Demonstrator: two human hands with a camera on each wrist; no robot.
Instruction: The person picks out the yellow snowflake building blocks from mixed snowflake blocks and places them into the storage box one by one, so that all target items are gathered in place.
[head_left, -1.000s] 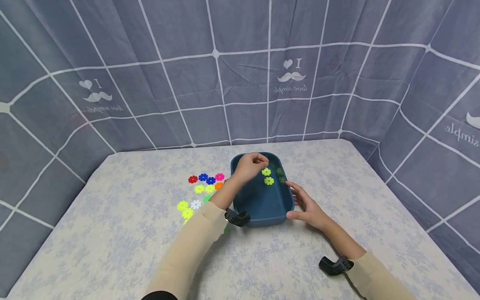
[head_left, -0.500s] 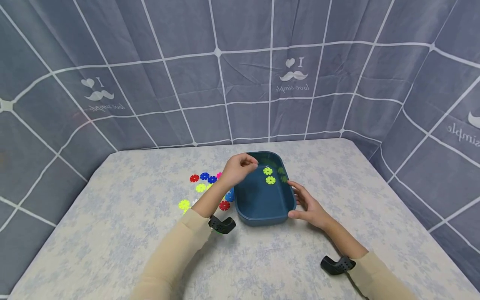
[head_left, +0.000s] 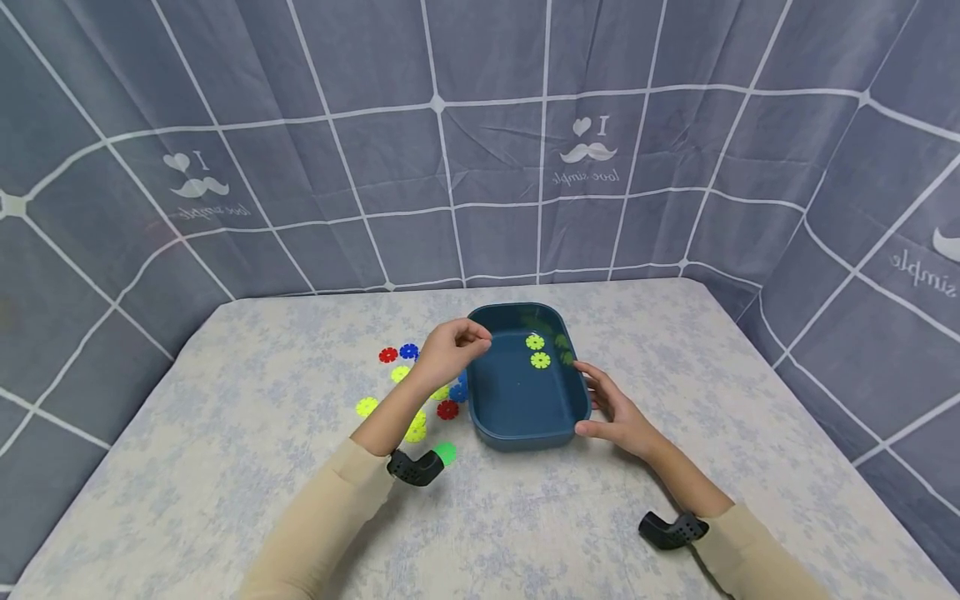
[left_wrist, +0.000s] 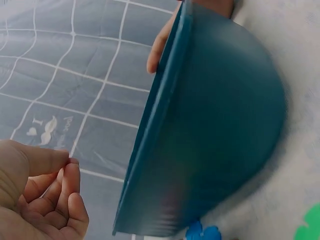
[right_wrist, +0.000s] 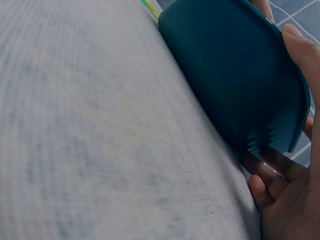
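A dark blue plastic bin [head_left: 528,421] stands on the table with two yellow-green notched plastic discs [head_left: 540,360] lying inside it. My left hand [head_left: 448,354] hovers by the bin's left rim. Its thumb and index fingertips meet, the other fingers curl, and nothing shows between them in the left wrist view. On the right side, my right hand [head_left: 617,418] holds the bin, with its thumb at the near corner and fingers along the wall. Left of the bin lie more discs, among them a red disc [head_left: 447,409], a blue disc [head_left: 458,392] and a green disc [head_left: 446,453].
A pale floral cloth covers the table [head_left: 187,467]. A grey-blue curtain [head_left: 495,150] with white lines hangs behind it and at both sides. The left forearm hides part of the disc group. Black bands with cameras sit on both wrists.
My left hand has moved left from above the bin's inside to its left rim. Both yellow-green discs stay in the bin, and my right hand keeps its place.
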